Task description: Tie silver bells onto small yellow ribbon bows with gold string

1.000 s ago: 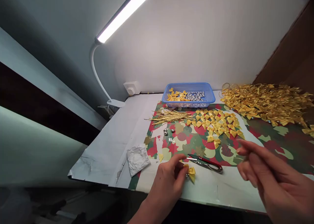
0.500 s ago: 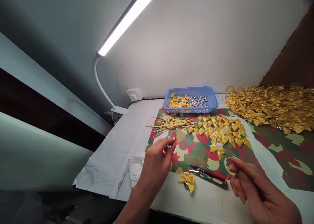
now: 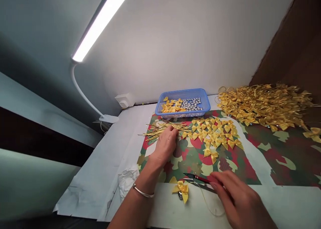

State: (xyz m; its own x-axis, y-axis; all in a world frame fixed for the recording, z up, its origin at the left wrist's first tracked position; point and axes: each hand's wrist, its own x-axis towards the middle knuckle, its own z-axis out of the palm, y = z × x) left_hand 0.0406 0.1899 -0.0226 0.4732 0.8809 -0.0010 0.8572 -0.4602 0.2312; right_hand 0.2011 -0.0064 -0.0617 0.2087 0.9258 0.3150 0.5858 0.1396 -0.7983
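My left hand (image 3: 167,140) reaches over a pile of thin gold cords (image 3: 156,132), its fingers bent together on the cords; its fingertips are partly hidden. At the front, my right hand (image 3: 235,197) grips dark red thread snips (image 3: 200,179) with thumb and forefinger, their blades pointing left. A thin pale cord (image 3: 206,202) curves out under the blades toward my right hand. Left of it lies a yellow ribbon bow with a silver bell (image 3: 181,190). Many loose yellow bows (image 3: 213,132) are spread on the patterned paper (image 3: 193,157).
A blue basket (image 3: 183,92) with bows and silver bells stands at the back. Finished-looking gold bows with loops (image 3: 265,105) are heaped on the right. Crumpled white paper (image 3: 127,180) lies left of my forearm. A bright desk lamp (image 3: 102,25) leans over the left side.
My left hand has moved from beside small bells up to the cord pile. My right hand has come left onto the snips, and a pale cord now shows there. The view has shifted right.
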